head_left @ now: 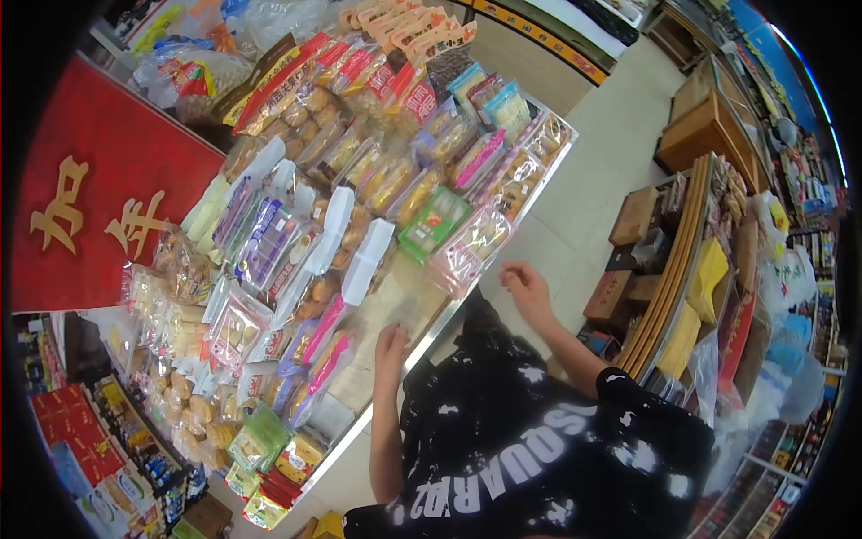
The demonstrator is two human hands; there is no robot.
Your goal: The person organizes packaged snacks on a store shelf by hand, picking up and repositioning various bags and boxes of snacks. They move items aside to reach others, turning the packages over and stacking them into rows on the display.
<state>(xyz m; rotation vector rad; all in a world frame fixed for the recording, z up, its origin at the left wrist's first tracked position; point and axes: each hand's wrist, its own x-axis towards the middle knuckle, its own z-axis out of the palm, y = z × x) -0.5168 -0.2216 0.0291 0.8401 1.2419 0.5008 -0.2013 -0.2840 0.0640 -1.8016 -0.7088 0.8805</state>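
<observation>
A display table (386, 296) bears many rows of packaged breads and snacks. Over its bare wooden strip is my left hand (391, 346), fingers apart and holding nothing visible. My right hand (523, 286) hangs in the air just off the table's metal edge, fingers loosely curled and apart, with nothing seen in it. Nearest to it lies a pink-trimmed clear pack (471, 247), beside a green pack (435, 224). White-topped packs (367, 260) stand above my left hand, and pink-edged bread packs (328, 359) lie to its left.
A red sign (99, 189) with gold characters stands at the left. Curved wooden shelving (669, 278) with boxes and bags is on the right. A tiled floor (584, 180) runs between table and shelving. Another shelf of goods (117, 431) is at lower left.
</observation>
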